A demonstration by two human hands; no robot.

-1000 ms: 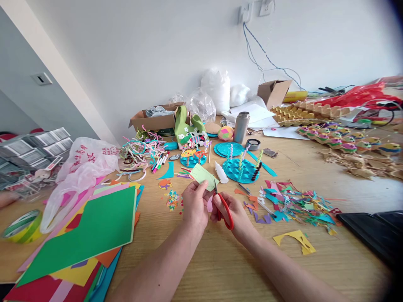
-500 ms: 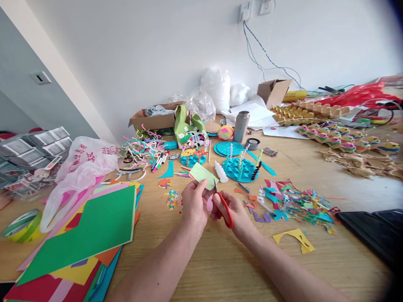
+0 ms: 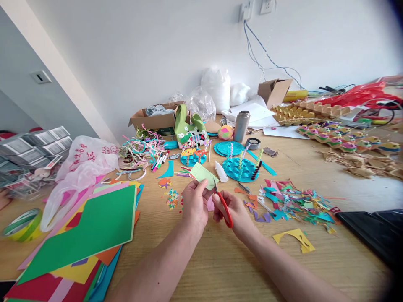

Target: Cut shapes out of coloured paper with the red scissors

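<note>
Pinched in my left hand (image 3: 195, 202) is a light green piece of paper (image 3: 202, 173) with a faint drawn outline. My right hand (image 3: 232, 207) grips red-handled scissors (image 3: 225, 209), their blades at the paper's right edge. A pink paper piece (image 3: 210, 204) shows between my hands; I cannot tell whether it is held or lies on the table. Just beyond the paper are a white glue bottle (image 3: 221, 172) and a blue-painted egg-carton base (image 3: 242, 170) with fuzzy pipe cleaners standing in it.
Coloured paper sheets (image 3: 94, 218) are stacked at the left, beside yellow-green tape (image 3: 22, 224). Paper scraps (image 3: 302, 201) spread over the right side. A metal flask (image 3: 242, 127), a heap of pipe cleaners (image 3: 143, 149) and painted egg cartons (image 3: 349, 138) stand farther back. A black device (image 3: 368, 226) lies at right.
The scissors' handles have drawn a little closer together as the fingers of my right hand close. The green paper and my left hand stay almost in place.
</note>
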